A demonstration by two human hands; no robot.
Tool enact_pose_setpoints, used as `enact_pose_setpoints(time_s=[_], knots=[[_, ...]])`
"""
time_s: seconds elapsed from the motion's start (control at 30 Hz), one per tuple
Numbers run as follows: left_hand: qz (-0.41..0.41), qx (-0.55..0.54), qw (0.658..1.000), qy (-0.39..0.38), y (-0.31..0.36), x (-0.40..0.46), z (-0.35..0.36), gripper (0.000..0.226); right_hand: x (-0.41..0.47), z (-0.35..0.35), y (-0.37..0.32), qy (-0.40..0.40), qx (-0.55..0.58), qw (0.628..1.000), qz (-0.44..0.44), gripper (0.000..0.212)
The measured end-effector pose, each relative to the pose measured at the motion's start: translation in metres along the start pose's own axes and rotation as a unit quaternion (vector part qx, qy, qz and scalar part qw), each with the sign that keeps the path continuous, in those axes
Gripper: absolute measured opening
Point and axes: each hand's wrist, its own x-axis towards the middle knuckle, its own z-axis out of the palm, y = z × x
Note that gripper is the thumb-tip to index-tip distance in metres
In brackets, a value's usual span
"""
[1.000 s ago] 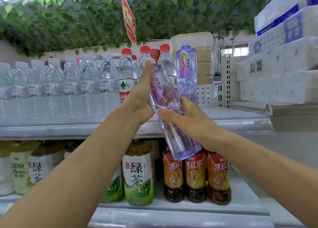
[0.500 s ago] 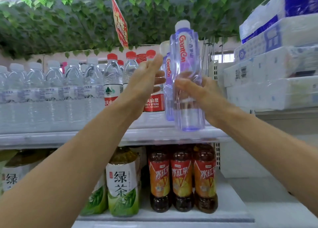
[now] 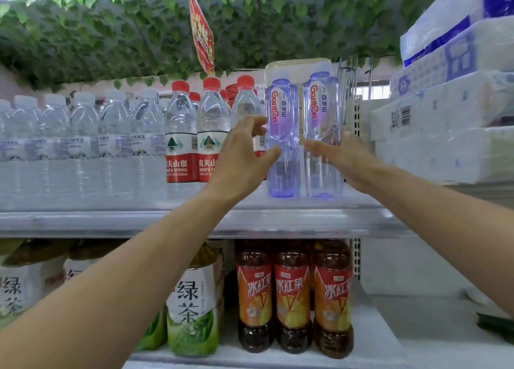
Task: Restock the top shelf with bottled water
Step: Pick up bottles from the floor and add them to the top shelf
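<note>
Two clear purple-tinted water bottles stand upright side by side on the top shelf (image 3: pixel 306 215). My right hand (image 3: pixel 343 160) wraps the right purple bottle (image 3: pixel 319 110) at mid-height, thumb across its front and fingers behind it. The bottle's base sits on the shelf. My left hand (image 3: pixel 244 151) hovers just left of the left purple bottle (image 3: pixel 281 112), fingers spread and relaxed, thumb tip close to the bottle's side. It holds nothing.
Red-capped water bottles (image 3: pixel 180 135) and rows of clear white-capped water bottles (image 3: pixel 83 140) fill the top shelf to the left. Stacked tissue packs (image 3: pixel 450 118) crowd the right. Below stand iced tea bottles (image 3: pixel 292 293) and green tea bottles (image 3: pixel 192 307). A red sign (image 3: pixel 201 32) hangs overhead.
The bottle I carried has been lifted from a tilt below the shelf edge, turned upright and set down on the top shelf beside the other purple bottle. My left hand has come off it.
</note>
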Motion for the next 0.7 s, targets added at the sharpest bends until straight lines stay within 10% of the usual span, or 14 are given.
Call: enact_pose_setpoints(time_s=[0.3, 0.7], knots=[[0.078, 0.113, 0.990, 0.012, 0.023, 0.055, 0.000, 0.068, -0.012, -0.015, 0.012, 0.015, -0.208, 0.978, 0.026, 0.097], [0.041, 0.222, 0.972, -0.065, 0.021, 0.096, 0.001, 0.092, 0.010, -0.007, 0.008, -0.018, -0.255, 0.962, 0.097, 0.062]])
